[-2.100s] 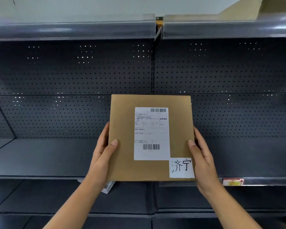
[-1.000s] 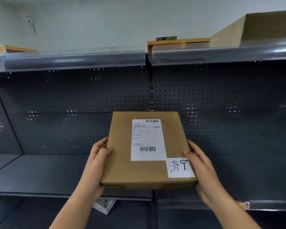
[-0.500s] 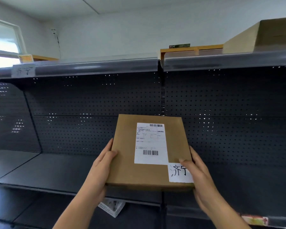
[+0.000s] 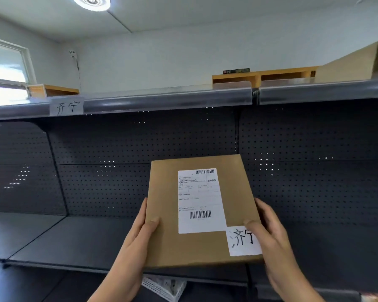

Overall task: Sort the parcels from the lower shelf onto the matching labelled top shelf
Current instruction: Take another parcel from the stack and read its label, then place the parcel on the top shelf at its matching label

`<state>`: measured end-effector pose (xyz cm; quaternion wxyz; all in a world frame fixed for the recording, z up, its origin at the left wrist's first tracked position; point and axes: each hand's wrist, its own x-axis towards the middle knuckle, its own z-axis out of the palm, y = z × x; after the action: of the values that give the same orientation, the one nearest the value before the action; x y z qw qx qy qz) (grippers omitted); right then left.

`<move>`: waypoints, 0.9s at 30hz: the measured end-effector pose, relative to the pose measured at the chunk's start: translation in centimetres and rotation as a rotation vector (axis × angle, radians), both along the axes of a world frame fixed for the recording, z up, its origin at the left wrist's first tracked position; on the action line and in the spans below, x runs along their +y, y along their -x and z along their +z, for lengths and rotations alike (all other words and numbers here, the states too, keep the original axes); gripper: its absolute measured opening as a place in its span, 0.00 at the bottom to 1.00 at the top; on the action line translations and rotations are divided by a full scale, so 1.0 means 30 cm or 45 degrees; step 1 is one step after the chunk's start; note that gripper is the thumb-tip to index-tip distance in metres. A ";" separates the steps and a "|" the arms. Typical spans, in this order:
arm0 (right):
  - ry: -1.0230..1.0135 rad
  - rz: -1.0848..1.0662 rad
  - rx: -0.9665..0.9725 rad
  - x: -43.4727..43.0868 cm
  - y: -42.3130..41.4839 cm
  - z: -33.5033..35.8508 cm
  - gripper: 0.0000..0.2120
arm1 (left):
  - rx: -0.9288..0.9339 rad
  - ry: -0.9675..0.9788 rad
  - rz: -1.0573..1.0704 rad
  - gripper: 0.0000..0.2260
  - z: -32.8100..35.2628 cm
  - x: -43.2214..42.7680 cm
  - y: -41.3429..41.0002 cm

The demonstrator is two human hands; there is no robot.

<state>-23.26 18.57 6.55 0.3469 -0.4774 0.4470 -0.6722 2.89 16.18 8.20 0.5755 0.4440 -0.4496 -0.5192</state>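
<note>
I hold a flat brown cardboard parcel (image 4: 164, 203) in front of the dark pegboard shelving. My left hand (image 4: 138, 238) grips its left edge and my right hand (image 4: 268, 234) its right edge, thumbs on top. The parcel carries a white shipping label with barcodes and a white handwritten tag (image 4: 241, 240) at its lower right corner. On the top shelf's rail (image 4: 162, 100), up and to the left, hangs a paper shelf label (image 4: 66, 106) with the same two handwritten characters. A brown box (image 4: 48, 90) sits on the top shelf behind that label.
A large cardboard box (image 4: 354, 62) and low wooden trays (image 4: 260, 76) stand on the top shelf at the right. The middle shelf (image 4: 63, 240) lies bare below the parcel. A white patterned packet (image 4: 164, 286) lies on the lower shelf under my hands. A window (image 4: 2, 70) is at far left.
My view has swung up and to the left, bringing the labelled top shelf rail and the ceiling into sight. The parcel stays held in both hands, now right of centre.
</note>
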 end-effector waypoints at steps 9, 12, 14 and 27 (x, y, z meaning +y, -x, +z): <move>0.040 0.469 0.298 0.001 -0.198 0.059 0.38 | 0.000 0.058 0.176 0.21 0.066 0.016 -0.256; 0.077 0.489 0.326 -0.029 -0.309 0.091 0.39 | -0.007 0.095 0.251 0.20 0.108 0.030 -0.374; 0.115 0.505 0.365 -0.054 -0.391 0.117 0.41 | -0.002 0.111 0.291 0.19 0.138 0.037 -0.456; 0.217 0.673 0.451 -0.127 -0.970 0.261 0.44 | -0.014 0.205 0.543 0.20 0.248 0.113 -1.006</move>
<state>5.83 14.77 14.40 0.3853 -0.7137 0.3031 -0.5004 33.08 19.56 15.63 0.7032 0.4845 -0.3888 -0.3459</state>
